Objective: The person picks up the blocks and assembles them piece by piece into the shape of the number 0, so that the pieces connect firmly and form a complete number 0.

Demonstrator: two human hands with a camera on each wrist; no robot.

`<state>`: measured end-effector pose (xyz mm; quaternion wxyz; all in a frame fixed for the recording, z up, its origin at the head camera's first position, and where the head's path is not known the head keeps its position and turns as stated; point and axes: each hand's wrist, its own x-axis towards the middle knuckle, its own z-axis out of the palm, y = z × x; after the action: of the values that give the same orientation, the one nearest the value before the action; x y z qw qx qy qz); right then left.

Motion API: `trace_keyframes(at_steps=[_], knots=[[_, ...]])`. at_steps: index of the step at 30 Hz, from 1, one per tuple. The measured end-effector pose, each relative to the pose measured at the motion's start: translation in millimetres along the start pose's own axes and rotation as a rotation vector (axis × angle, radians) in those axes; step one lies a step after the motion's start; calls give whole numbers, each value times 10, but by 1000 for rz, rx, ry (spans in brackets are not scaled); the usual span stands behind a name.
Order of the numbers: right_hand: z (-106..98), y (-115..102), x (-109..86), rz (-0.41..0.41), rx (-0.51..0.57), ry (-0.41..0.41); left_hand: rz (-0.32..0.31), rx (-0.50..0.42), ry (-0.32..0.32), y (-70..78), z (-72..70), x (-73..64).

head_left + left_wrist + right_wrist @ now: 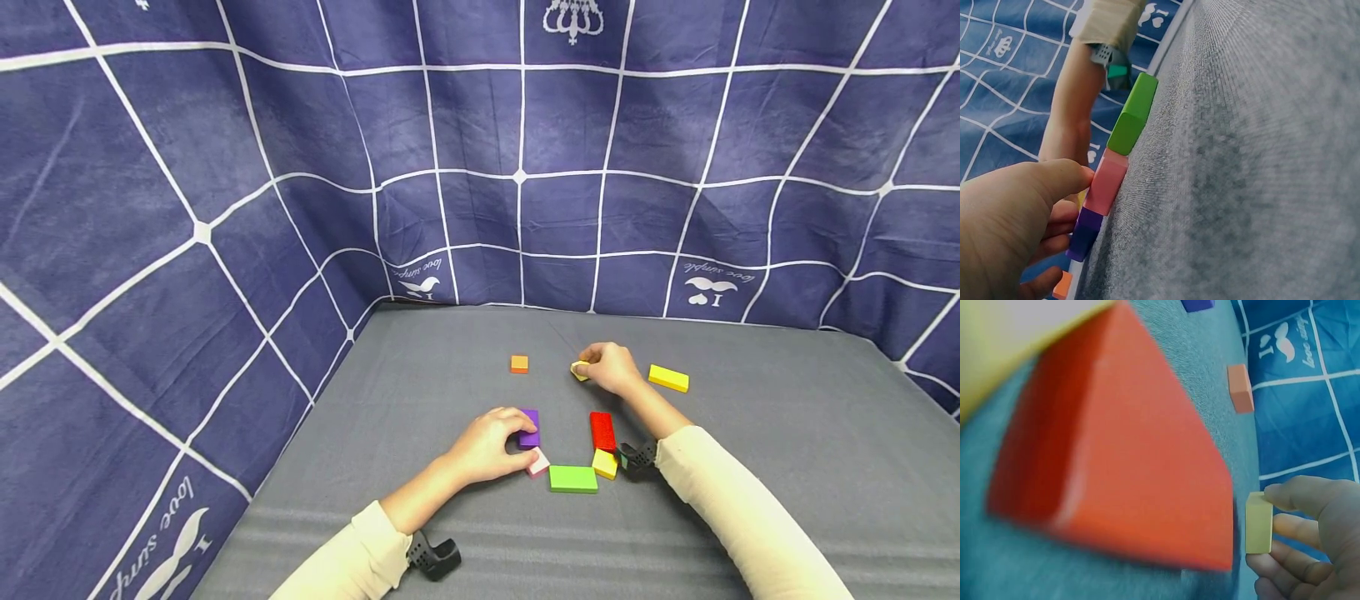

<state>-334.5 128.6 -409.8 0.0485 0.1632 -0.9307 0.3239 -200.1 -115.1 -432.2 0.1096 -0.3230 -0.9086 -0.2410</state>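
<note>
Fingers [1300, 528] and thumb of the right hand [613, 371] pinch a small yellow block [1259, 525] at the far part of the grey table [435, 350], between the orange block [519, 365] and the long yellow block [669, 378]. Nearer the person, the left hand [487, 446] curls by the purple block [1085, 236], thumb on the pink block [1107, 186]; whether it grips or merely steadies, I can't tell. Picking up or placing that small block seems the step; next calls for a secure pinch, clear of the red block [602, 431].
</note>
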Motion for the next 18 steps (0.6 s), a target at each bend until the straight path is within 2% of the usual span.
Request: trace_keyframes(at_steps=[18], knots=[[-67,16,-343,-2,17,-30,2,-11,7,-15,22,-1]])
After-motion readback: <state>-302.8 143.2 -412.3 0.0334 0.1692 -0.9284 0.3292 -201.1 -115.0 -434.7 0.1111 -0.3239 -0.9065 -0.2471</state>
